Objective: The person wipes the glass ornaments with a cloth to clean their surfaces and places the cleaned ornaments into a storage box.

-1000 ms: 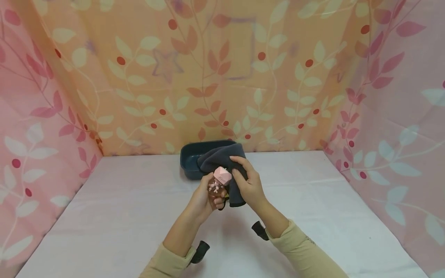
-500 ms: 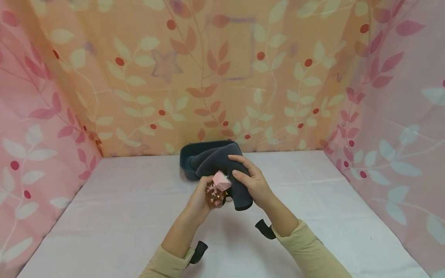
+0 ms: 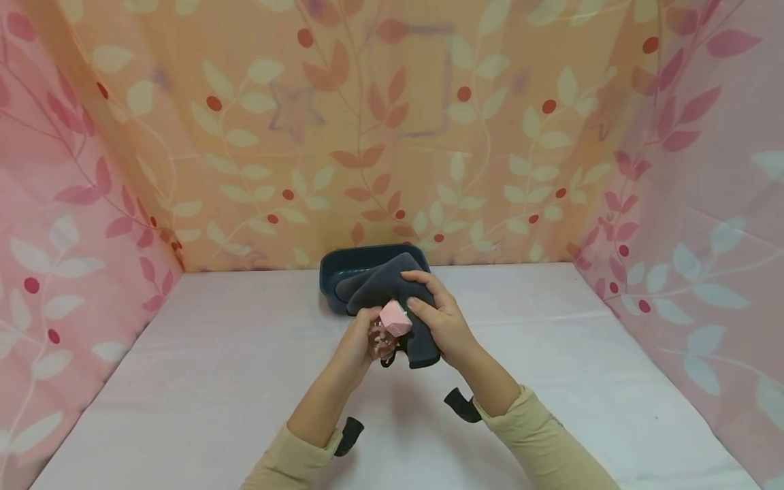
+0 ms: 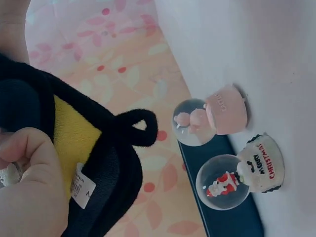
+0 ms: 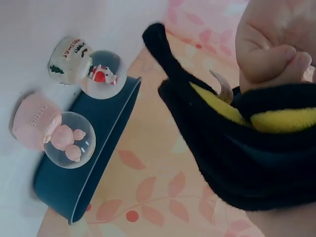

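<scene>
My left hand [image 3: 355,344] grips a snow globe [image 3: 395,318] tilted, its faceted pink base up and its clear ball, with small pale bits in it, below. Beside it my right hand [image 3: 444,320] holds a dark grey cloth [image 3: 382,282] against the globe, thumb and fingers spread over the fabric. In the left wrist view the cloth shows a yellow patch, a white label [image 4: 82,186] and a black hanging loop [image 4: 138,127]. There the cloth and left hand [image 4: 34,182] mostly hide the held globe. In the right wrist view, cloth hangs between both hands.
A dark blue basin [image 3: 335,282] stands at the back of the white table [image 3: 233,367]. Before it stand a pink cactus snow globe [image 5: 37,121] and a white Merry Christmas one [image 5: 69,61], hidden in the head view. Patterned curtains [image 3: 245,156] enclose the table.
The globe has turned in my left hand, so its pink base shows a different side. My right hand has shifted the cloth a little around it, its folds changing; both hands stay close together.
</scene>
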Action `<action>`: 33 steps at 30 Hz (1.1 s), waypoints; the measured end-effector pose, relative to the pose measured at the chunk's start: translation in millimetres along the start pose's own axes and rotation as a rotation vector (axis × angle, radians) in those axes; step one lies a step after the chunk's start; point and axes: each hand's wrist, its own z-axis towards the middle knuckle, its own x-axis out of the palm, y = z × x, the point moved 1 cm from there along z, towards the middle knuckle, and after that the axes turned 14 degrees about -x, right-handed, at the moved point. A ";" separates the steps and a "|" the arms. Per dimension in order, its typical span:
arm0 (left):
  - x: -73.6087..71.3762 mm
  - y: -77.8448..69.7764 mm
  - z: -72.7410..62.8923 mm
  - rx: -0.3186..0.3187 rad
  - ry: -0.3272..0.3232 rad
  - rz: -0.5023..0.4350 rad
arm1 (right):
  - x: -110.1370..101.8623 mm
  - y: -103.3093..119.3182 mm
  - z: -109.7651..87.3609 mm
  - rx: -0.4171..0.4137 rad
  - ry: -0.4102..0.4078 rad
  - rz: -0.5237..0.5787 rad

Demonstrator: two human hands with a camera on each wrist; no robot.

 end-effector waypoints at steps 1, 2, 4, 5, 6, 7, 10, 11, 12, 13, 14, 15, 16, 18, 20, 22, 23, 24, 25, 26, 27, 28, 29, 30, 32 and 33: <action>-0.2 0.6 0.0 -0.001 0.002 -0.003 | -0.1 0.0 0.1 0.007 -0.005 -0.004; -0.4 1.2 -0.1 -0.007 0.003 -0.015 | -0.3 -0.5 0.3 0.016 -0.010 -0.009; -0.8 2.2 -0.4 -0.020 0.027 -0.047 | -0.9 -1.8 0.7 0.031 -0.025 -0.027; -1.1 2.6 -0.6 -0.028 0.044 -0.070 | -0.9 -2.2 0.8 0.038 -0.035 -0.037; -1.2 2.6 -1.0 -0.038 0.060 -0.092 | -1.0 -2.7 0.8 0.044 -0.047 -0.046; -1.2 2.5 -1.3 -0.043 0.076 -0.113 | -1.0 -2.8 0.6 0.050 -0.062 -0.055; -1.9 2.6 -1.9 -0.046 0.111 -0.133 | -1.0 -3.8 0.2 0.059 -0.128 -0.051; -2.0 2.7 -2.0 -0.044 0.121 -0.134 | -1.0 -3.5 -0.1 0.057 -0.153 -0.049; -2.2 2.6 -2.4 -0.043 0.131 -0.129 | -1.5 -3.6 -0.5 0.054 -0.177 -0.048; -2.5 2.9 -2.5 -0.043 0.140 -0.124 | -1.8 -3.5 -0.8 0.047 -0.200 -0.046; -2.9 3.4 -2.6 -0.048 0.149 -0.122 | -2.4 -3.8 -1.0 0.038 -0.219 -0.045; -2.8 3.8 -2.9 -0.059 0.154 -0.142 | -3.1 -3.7 -1.5 0.021 -0.230 -0.054; -2.9 4.1 -3.2 -0.070 0.165 -0.164 | -3.8 -3.7 -2.5 -0.002 -0.234 -0.074; -3.4 3.9 -4.0 -0.091 0.195 -0.208 | -5.1 -4.4 -5.0 -0.075 -0.220 -0.134; -4.1 2.6 -4.7 -0.104 0.233 -0.273 | -6.0 -6.2 -7.6 -0.195 -0.183 -0.219; -5.0 0.5 -5.7 -0.109 0.295 -0.331 | -6.6 -9.7 -10.9 -0.342 -0.137 -0.302; -5.5 -0.3 -5.7 -0.106 0.327 -0.354 | -6.8 -12.0 -12.0 -0.424 -0.112 -0.337; -6.0 -0.9 -5.8 -0.101 0.353 -0.375 | -7.1 -14.3 -12.7 -0.498 -0.082 -0.366; -6.3 -1.3 -5.6 -0.094 0.378 -0.389 | -7.3 -16.9 -13.0 -0.568 -0.052 -0.397; -6.6 -1.6 -5.5 -0.085 0.400 -0.395 | -7.5 -19.5 -12.7 -0.630 -0.020 -0.428; -7.0 -1.5 -5.2 -0.077 0.412 -0.393 | -7.1 -21.6 -12.1 -0.680 0.011 -0.455; -7.3 -1.3 -4.8 -0.067 0.424 -0.382 | -6.5 -23.2 -11.0 -0.724 0.041 -0.491; -7.6 -0.9 -4.3 -0.059 0.431 -0.366 | -5.7 -24.6 -9.6 -0.765 0.068 -0.536; -7.8 -0.5 -3.8 -0.050 0.435 -0.342 | -4.6 -25.7 -8.0 -0.797 0.092 -0.577; -8.7 0.8 -2.4 -0.030 0.445 -0.289 | -2.0 -27.2 -5.0 -0.853 0.118 -0.654; -9.1 1.4 -1.5 -0.023 0.449 -0.266 | -0.8 -27.8 -3.7 -0.874 0.119 -0.681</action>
